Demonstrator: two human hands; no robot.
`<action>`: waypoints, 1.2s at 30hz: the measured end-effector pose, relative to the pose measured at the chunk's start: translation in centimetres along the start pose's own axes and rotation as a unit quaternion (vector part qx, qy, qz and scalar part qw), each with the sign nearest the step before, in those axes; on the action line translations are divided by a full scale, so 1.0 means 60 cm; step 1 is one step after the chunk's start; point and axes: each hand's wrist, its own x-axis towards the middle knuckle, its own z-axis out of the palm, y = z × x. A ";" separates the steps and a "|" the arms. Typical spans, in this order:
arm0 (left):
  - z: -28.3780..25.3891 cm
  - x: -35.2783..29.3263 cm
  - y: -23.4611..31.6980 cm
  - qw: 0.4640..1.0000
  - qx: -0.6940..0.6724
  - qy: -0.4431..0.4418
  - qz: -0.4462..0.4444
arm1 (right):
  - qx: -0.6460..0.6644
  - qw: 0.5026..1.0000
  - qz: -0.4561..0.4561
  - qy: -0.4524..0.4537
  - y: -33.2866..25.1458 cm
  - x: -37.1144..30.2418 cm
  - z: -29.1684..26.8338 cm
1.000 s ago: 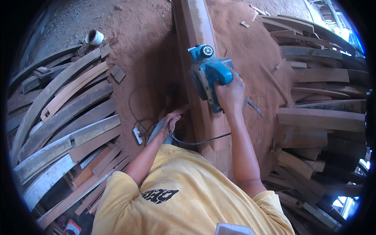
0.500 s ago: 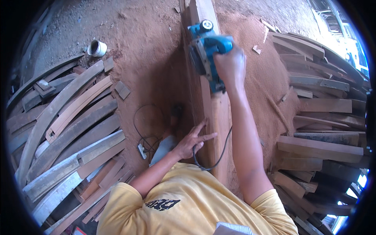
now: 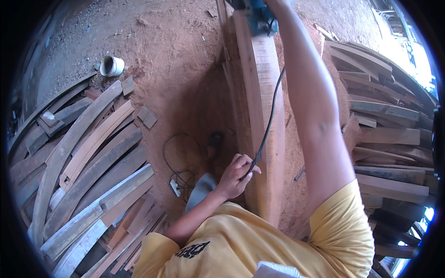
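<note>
At the top edge of the view, my right hand (image 3: 279, 5), partly cut off, is closed on the handle of a blue electric hand planer (image 3: 260, 19). The planer rests on the upper face of a long wooden beam (image 3: 276, 157), which runs away from my body. Its black power cord (image 3: 269, 125) trails back along the beam beneath my outstretched right arm. Near the close end of the beam, my left hand (image 3: 234, 178) has curled its fingers round that cord, just at the beam's left side. The planer's front is out of view.
Curved and straight wooden pieces (image 3: 99, 187) are piled on my left, more boards (image 3: 391, 136) on my right. A white bucket (image 3: 112, 66) lies tipped at the far left. A white socket block (image 3: 174, 187) with tangled cable lies by my leg. Sawdust covers the ground.
My right hand has pushed the planer farther away along the beam. The left hand, earlier with fingers spread on the beam, is now closed round the cord, which is stretched longer.
</note>
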 end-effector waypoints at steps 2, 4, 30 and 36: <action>0.000 0.012 0.000 1.000 -0.009 -0.009 -0.014 | 0.019 0.999 -0.013 0.033 -0.020 0.054 0.045; 0.011 0.012 0.011 0.998 -0.029 -0.040 -0.030 | -0.037 0.998 -0.055 0.012 0.029 0.137 0.077; 0.316 -0.395 -0.065 0.933 0.312 -0.122 -0.128 | 0.343 0.661 0.604 0.283 0.733 -1.444 -0.555; 0.436 -0.372 -0.136 0.921 0.387 0.033 -0.032 | 0.405 0.601 0.635 0.268 0.877 -1.500 -0.513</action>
